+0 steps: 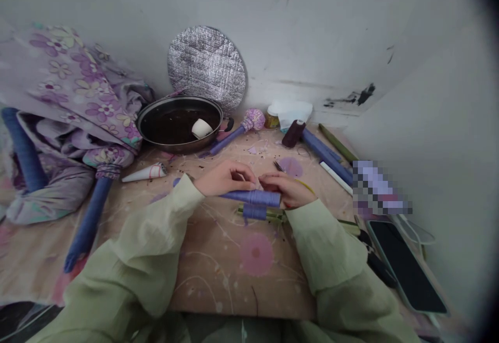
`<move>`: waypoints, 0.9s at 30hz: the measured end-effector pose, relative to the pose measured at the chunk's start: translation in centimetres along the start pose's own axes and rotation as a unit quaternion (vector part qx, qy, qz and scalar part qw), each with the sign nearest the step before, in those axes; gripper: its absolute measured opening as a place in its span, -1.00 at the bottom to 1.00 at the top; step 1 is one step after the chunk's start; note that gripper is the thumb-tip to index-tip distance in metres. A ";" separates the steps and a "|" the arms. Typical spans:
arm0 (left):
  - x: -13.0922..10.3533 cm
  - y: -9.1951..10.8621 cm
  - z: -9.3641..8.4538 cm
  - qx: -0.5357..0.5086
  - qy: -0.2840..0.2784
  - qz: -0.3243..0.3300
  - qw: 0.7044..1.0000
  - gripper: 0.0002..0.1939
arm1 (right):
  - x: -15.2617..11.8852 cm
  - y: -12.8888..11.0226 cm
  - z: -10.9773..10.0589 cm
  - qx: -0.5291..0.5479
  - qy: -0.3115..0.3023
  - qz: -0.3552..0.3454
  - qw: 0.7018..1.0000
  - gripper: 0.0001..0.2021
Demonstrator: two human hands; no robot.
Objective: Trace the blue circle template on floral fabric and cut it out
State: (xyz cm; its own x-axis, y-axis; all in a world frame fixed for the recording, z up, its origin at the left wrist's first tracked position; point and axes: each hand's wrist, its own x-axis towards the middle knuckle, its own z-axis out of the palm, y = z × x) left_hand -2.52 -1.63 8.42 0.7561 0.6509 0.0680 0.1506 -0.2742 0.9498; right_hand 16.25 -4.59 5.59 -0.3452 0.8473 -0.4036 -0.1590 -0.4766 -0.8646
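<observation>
My left hand is curled, fingertips pinched, over a stick wrapped in blue-purple ribbon. The stick runs under the hand, its blunt end pointing right. Close by, my right hand has its fingers pressed together, tips almost meeting the left ones. Whatever sits between the fingertips is too small to make out. Just below lies a greenish rod with a band of blue ribbon around it, partly behind the right wrist. A dark pointed tip shows beyond my right hand.
A dark pan holding a white cup-like piece stands at the back left, before a round silver mat. Flowered cloth fills the left. A dark thread spool, blue sticks and a phone lie right.
</observation>
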 end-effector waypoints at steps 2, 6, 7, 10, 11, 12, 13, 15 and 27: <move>0.1 -0.3 0.6 0.041 -0.035 0.000 0.999 -0.84 | -0.3 -0.1 -0.2 -0.020 -0.019 0.010 1.000 -0.75; 0.4 -1.4 1.8 0.140 -0.037 -0.006 0.989 -0.85 | -0.9 -0.4 -0.3 -0.131 -0.044 -0.010 0.990 -0.83; 0.5 -1.8 2.1 0.151 -0.028 -0.007 0.988 -0.85 | -1.0 -0.5 -0.2 -0.175 -0.037 -0.026 0.984 -0.84; 0.7 -2.6 2.6 0.156 -0.003 -0.006 0.988 -0.87 | -1.3 -0.6 -0.2 -0.319 0.006 -0.081 0.944 -0.86; 0.7 -2.9 2.7 0.155 0.003 -0.005 0.988 -0.88 | -1.3 -0.5 -0.2 -0.359 0.018 -0.096 0.928 -0.86; 0.8 -3.2 2.8 0.154 0.009 -0.004 0.988 -0.88 | -1.3 -0.5 -0.3 -0.394 0.028 -0.106 0.913 -0.87; 0.9 -3.5 2.9 0.153 0.015 -0.003 0.988 -0.88 | -1.3 -0.4 -0.4 -0.422 0.037 -0.113 0.899 -0.88; 1.0 -4.2 3.2 0.142 0.026 0.000 0.989 -0.89 | -1.3 -0.1 -0.5 -0.466 0.049 -0.120 0.875 -0.87; 0.7 -6.9 4.4 0.092 0.066 -0.014 0.993 -0.89 | -0.6 0.8 -0.6 -0.558 0.042 -0.091 0.824 -0.84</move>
State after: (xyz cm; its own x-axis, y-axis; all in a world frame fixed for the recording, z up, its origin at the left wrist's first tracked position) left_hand -0.20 -2.40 0.61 0.6613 0.7443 0.0935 0.2934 -0.3713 0.8810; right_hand 16.85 -5.34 4.93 -0.3366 0.9165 -0.2160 0.7652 0.1325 -0.6301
